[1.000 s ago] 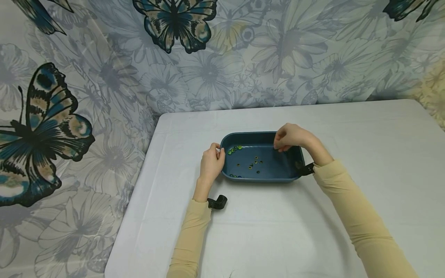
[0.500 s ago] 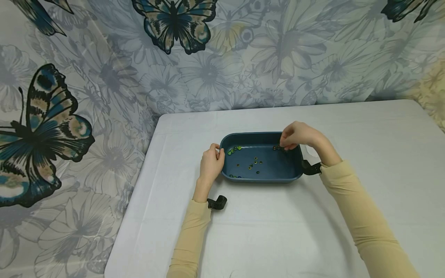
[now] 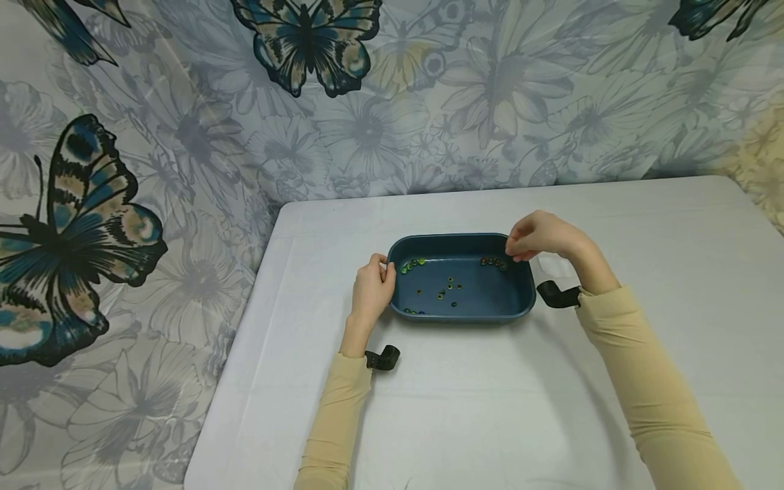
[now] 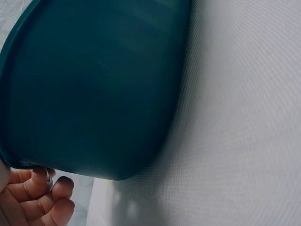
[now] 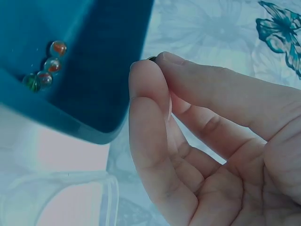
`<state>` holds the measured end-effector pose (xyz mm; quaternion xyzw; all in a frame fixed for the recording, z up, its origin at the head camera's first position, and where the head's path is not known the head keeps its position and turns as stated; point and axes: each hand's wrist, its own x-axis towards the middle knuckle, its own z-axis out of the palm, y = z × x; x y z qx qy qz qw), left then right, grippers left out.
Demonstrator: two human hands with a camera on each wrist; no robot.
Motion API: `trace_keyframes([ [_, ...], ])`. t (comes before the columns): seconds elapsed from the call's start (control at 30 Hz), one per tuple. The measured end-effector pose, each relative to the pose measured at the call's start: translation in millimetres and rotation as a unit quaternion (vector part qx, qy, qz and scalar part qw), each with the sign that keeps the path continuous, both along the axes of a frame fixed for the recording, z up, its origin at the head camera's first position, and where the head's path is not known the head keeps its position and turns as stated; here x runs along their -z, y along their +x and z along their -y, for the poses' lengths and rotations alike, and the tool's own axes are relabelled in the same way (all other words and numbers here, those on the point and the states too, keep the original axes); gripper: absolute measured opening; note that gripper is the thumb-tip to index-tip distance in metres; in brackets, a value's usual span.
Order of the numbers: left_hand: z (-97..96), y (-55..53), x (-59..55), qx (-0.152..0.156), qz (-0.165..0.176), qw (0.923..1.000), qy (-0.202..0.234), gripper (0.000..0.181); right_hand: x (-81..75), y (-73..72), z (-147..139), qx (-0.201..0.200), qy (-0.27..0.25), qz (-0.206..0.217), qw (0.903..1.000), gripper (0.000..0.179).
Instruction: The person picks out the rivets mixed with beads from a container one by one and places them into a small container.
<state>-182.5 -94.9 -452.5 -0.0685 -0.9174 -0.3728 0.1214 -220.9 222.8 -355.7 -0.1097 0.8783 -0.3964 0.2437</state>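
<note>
A dark blue oblong tray (image 3: 462, 238) stands on the white table with small glass marbles inside. Its left end is gripped at the rim by my left hand (image 3: 375, 286), whose curled fingertips (image 4: 62, 188) show beside the wall in the left wrist view. Just over the back right corner, my right hand (image 3: 545, 237) pinches a small dark, round-edged thing (image 5: 152, 58) between thumb and forefinger; most of it is hidden. Red-centred marbles (image 5: 53, 64) and a green one (image 5: 32, 83) lie together near it. Green marbles (image 3: 410, 265) sit at the left, and several smaller ones are in the middle.
To the right of the tray, partly under my right wrist, is a clear plastic container (image 5: 110, 202). The white-covered table (image 3: 465, 408) extends around the tray. A butterfly-patterned cloth (image 3: 367, 136) hangs behind and to the left.
My right hand has risen from the back right marbles and moved right to the tray's rim, uncovering the red-centred group. My left hand and the tray have stayed put.
</note>
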Motion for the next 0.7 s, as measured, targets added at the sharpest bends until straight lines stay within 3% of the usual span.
trace_keyframes([
  [0.7, -0.6, 0.4, -0.4, -0.003, 0.003, 1.0, 0.001, 0.021, -3.6, 2.7, -15, 0.024, -0.004, 0.0, 0.9997, 0.016],
])
